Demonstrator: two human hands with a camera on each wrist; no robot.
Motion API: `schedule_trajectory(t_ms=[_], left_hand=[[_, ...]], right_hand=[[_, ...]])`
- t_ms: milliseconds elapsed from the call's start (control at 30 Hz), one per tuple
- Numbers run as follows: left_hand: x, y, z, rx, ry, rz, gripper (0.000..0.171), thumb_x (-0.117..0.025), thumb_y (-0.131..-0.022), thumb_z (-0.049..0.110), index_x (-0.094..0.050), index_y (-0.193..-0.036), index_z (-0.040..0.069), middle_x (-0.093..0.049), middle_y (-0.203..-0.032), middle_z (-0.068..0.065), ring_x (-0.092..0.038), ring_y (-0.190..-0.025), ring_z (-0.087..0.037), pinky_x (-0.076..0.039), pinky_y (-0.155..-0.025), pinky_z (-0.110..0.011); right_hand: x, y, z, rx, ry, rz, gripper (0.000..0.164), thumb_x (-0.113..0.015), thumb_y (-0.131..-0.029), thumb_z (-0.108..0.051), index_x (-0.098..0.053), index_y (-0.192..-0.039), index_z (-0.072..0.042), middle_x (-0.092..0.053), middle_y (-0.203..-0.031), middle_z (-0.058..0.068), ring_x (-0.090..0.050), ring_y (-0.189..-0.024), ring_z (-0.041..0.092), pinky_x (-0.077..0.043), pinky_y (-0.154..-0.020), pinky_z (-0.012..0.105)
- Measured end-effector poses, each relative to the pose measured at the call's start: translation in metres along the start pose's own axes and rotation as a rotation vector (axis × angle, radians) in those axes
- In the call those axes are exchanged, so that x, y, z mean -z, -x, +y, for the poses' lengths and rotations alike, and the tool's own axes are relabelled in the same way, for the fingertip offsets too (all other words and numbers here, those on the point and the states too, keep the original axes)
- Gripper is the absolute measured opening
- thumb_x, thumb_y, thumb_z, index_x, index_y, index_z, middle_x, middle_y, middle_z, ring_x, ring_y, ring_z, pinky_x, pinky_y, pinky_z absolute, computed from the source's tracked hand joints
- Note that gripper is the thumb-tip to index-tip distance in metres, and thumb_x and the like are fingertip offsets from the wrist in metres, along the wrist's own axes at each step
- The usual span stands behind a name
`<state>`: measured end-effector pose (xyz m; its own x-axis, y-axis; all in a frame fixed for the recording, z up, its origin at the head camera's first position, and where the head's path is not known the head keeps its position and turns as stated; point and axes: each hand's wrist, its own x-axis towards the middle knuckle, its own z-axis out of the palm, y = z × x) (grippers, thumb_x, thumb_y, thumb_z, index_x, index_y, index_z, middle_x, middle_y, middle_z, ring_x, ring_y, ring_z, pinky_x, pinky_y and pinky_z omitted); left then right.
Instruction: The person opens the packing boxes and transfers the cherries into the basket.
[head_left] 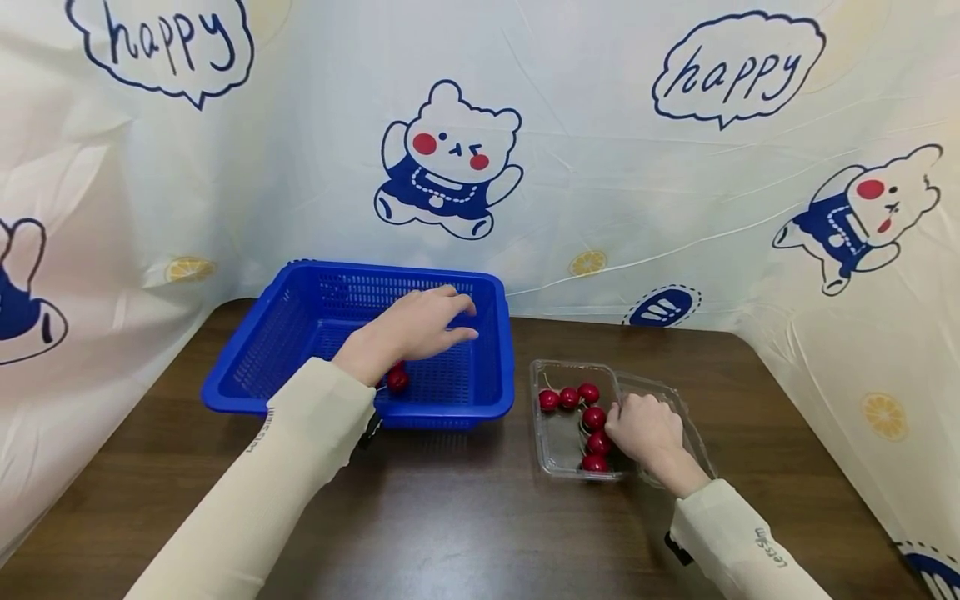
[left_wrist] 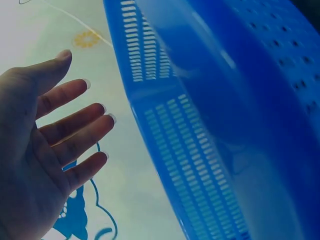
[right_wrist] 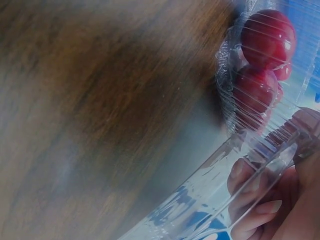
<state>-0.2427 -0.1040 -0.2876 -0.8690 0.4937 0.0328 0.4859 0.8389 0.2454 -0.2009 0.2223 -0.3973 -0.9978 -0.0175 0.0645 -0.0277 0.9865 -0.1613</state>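
My left hand [head_left: 427, 325] hovers over a blue slatted plastic basket [head_left: 506, 358], fingers apart and lightly bent, holding nothing. In the left wrist view, the palm of the left hand [left_wrist: 30, 150] shows beside the basket's wall [left_wrist: 175, 145]. A red cherry [head_left: 397, 379] lies in the basket, partly behind the wrist. My right hand [head_left: 648, 429] has its fingers curled at the edge between a clear plastic box [head_left: 558, 454] and its folded-back lid [head_left: 697, 433], gripping that edge. Several cherries [head_left: 595, 418] lie in the box, some right beside those fingers.
Both containers stand on a brown wooden table [head_left: 442, 517], the basket left and the box right. A printed cloth [head_left: 585, 192] hangs behind the table and along its sides.
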Motion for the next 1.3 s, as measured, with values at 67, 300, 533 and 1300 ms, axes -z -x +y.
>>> schedule_trajectory(t_ms=[67,300,533,1300], left_hand=[[-0.001,-0.002,0.004,-0.001,0.006,0.004,0.042,-0.056,-0.095,0.037,-0.059,-0.127,0.010,-0.060,-0.131,-0.016,-0.057,-0.117,-0.032,-0.045,-0.103,-0.053],[-0.008,-0.011,0.026,-0.058,-0.016,-0.019,0.044,-0.055,-0.096,0.038,-0.058,-0.130,0.011,-0.060,-0.131,-0.014,-0.060,-0.113,-0.030,-0.049,-0.101,-0.050],[-0.014,-0.017,0.047,-0.111,-0.055,-0.033,0.044,-0.057,-0.094,0.038,-0.059,-0.130,0.014,-0.062,-0.129,-0.012,-0.061,-0.112,-0.027,-0.050,-0.100,-0.046],[-0.070,-0.023,0.108,-0.247,-0.300,0.005,0.049,-0.053,-0.093,0.050,-0.061,-0.125,0.013,-0.069,-0.117,-0.008,-0.065,-0.104,-0.023,-0.051,-0.096,-0.042]], right_hand=[[0.000,0.000,0.000,0.003,0.000,0.000,0.043,-0.051,-0.090,-0.024,-0.047,-0.050,-0.011,-0.057,-0.054,0.013,-0.053,-0.050,0.030,-0.042,-0.038,0.040],[0.000,0.000,0.000,0.006,0.005,0.000,0.044,-0.051,-0.090,-0.024,-0.047,-0.048,-0.011,-0.054,-0.051,0.011,-0.050,-0.047,0.028,-0.040,-0.037,0.038],[-0.001,-0.002,0.000,0.001,0.005,-0.006,0.044,-0.051,-0.091,-0.024,-0.050,-0.049,-0.010,-0.054,-0.051,0.011,-0.050,-0.047,0.027,-0.040,-0.037,0.037],[-0.001,-0.002,0.001,-0.010,0.008,-0.024,0.043,-0.052,-0.091,-0.024,-0.051,-0.050,-0.010,-0.052,-0.049,0.009,-0.049,-0.045,0.026,-0.042,-0.037,0.036]])
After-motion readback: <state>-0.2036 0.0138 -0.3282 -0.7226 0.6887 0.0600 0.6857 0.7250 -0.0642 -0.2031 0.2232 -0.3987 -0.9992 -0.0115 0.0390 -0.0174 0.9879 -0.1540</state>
